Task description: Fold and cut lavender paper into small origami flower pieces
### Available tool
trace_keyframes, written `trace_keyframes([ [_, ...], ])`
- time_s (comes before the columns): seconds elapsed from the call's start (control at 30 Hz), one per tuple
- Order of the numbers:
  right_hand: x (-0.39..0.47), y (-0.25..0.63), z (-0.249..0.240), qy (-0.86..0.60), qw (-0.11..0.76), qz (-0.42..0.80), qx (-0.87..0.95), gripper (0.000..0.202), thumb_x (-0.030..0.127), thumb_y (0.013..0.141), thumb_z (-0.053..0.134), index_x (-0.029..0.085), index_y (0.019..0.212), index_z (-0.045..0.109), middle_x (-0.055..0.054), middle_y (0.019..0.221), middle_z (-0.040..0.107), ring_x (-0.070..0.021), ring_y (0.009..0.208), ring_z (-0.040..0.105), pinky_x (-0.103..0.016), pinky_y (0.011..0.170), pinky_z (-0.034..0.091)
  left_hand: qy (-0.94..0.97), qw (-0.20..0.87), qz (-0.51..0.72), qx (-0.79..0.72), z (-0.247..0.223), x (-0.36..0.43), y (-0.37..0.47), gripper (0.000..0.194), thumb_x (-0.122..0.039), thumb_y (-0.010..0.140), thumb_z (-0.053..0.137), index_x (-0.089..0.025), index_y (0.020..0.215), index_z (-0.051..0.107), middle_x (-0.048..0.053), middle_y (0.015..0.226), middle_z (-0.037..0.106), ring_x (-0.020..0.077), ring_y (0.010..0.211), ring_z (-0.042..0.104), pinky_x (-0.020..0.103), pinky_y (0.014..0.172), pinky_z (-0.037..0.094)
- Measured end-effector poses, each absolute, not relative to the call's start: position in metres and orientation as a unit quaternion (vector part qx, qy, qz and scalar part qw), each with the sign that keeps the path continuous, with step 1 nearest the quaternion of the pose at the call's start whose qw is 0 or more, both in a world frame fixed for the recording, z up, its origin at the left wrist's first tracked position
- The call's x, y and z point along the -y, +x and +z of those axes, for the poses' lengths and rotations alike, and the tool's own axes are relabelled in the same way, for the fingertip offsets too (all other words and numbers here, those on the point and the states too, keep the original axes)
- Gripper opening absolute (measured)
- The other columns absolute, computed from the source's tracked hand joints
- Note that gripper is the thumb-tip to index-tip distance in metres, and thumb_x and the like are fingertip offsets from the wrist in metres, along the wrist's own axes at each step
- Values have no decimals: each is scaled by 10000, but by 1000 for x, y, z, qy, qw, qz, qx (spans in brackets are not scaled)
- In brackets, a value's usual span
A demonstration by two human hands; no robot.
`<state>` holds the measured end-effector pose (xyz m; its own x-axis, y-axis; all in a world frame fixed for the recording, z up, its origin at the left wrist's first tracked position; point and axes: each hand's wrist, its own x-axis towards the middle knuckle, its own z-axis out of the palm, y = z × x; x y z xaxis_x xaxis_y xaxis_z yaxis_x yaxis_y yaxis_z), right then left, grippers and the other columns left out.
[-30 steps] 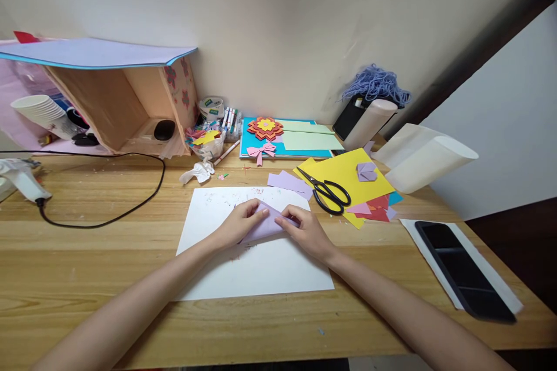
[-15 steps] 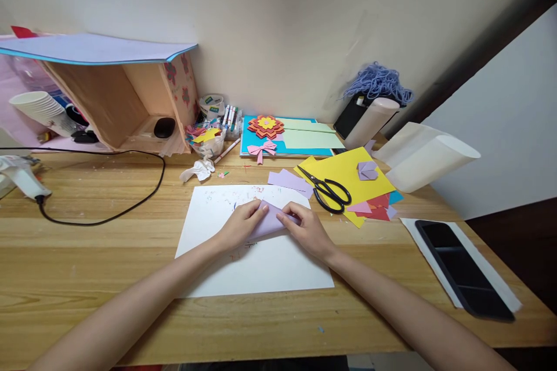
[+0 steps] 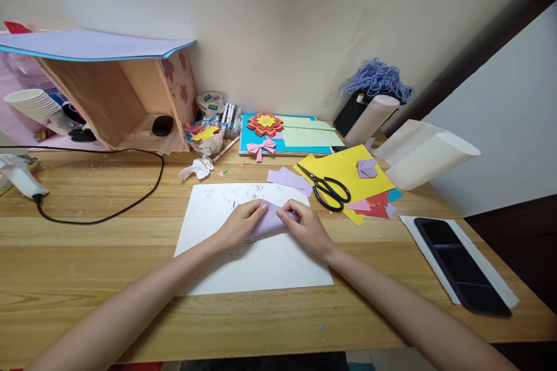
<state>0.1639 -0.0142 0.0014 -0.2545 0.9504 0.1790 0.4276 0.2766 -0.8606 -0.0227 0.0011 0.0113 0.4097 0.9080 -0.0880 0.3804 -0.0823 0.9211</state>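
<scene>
Left grip (image 3: 238, 224) and right grip (image 3: 306, 228) on lilac paper (image 3: 270, 219), much as before

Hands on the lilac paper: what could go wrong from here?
1. Lilac paper, held by the left hand and right hand, might crease crookedly if either slips.
2. White sheet underneath has coloured marks that could rub off on it.
3. Scissors lie near the right hand; a wide move might knock them.
</scene>
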Motion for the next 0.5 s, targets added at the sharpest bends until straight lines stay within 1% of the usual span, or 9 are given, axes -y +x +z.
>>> trace_keyframes([
  [0.5,15,164,3,-487,369,355,707,212,322,876,513,188,712,507,16,689,519,-133,662,471,-249,613,347,679,491,277,-470,13,-1,-22,374,-442,885,374,-164,653,469,-19,644,441,134,650,390,243,592,295],
])
